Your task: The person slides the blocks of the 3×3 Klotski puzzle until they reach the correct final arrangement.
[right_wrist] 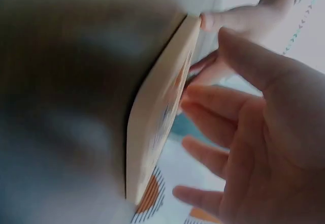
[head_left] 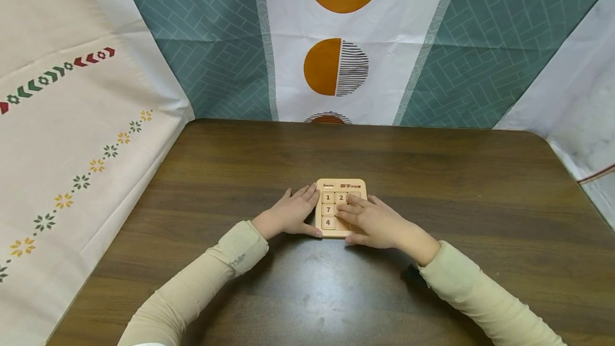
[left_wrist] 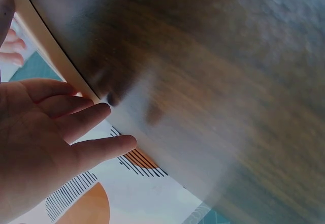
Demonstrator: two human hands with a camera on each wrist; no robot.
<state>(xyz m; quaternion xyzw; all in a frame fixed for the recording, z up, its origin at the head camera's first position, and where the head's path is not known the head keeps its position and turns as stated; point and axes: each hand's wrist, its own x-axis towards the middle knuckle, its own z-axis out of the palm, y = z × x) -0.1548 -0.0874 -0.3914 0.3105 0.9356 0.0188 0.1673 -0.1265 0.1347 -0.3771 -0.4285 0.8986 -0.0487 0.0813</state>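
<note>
A wooden number slide puzzle (head_left: 333, 234) lies flat on the table, with tiles 1, 2, 7 and 4 in sight. My left hand (head_left: 293, 212) lies along its left side. The left fingertips meet the edge near the top and the thumb reaches the lower left corner. Over the right part of the puzzle spreads my right hand (head_left: 379, 223), fingers extended across the tiles and hiding several of them. Its thumb is at the bottom edge. The right wrist view has the puzzle's pale side (right_wrist: 144, 122) with the fingertips close over its face.
The brown wooden table (head_left: 240, 159) stretches out around the puzzle. Patterned cloth (head_left: 221, 41) hangs behind its far edge, and a cream embroidered cloth (head_left: 57, 138) borders the left. A small dark object (head_left: 414, 275) shows beside the right cuff.
</note>
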